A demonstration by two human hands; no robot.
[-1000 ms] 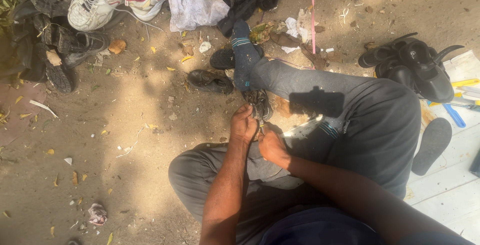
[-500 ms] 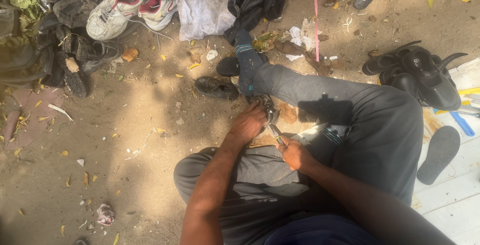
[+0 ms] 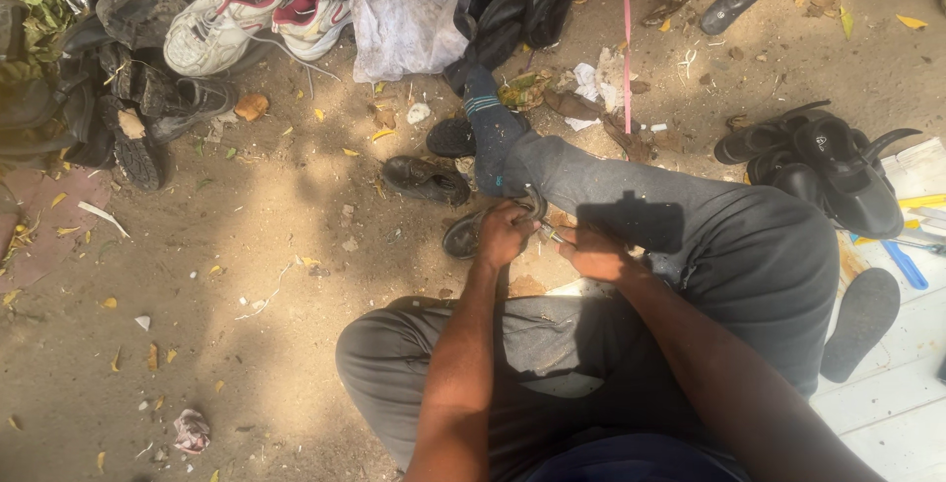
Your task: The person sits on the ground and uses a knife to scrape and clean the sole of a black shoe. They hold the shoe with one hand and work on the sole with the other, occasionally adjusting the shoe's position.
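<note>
I sit on dirt ground with my grey-trousered legs bent in front of me. My left hand (image 3: 506,233) grips a dark worn shoe (image 3: 465,236) held against my outstretched leg. My right hand (image 3: 594,250) is closed around a thin metal tool (image 3: 552,236) whose tip points toward the shoe, just right of my left hand. What the tool is exactly I cannot tell. My foot in a dark sock with blue stripes (image 3: 485,112) stretches up the view. A second dark shoe (image 3: 426,178) lies on the ground just beyond the held one.
A heap of worn shoes fills the top left, with two white and pink sneakers (image 3: 251,11) and a white cloth bag (image 3: 402,29). Black sandals (image 3: 838,167) pile at the right beside a white board (image 3: 887,403) carrying a black sole (image 3: 859,322) and blue tools (image 3: 905,263).
The view has shifted a little, so the shoe heap sits higher and further right. My hands stay together at the shoe; the right hand has drawn slightly right from the left.
</note>
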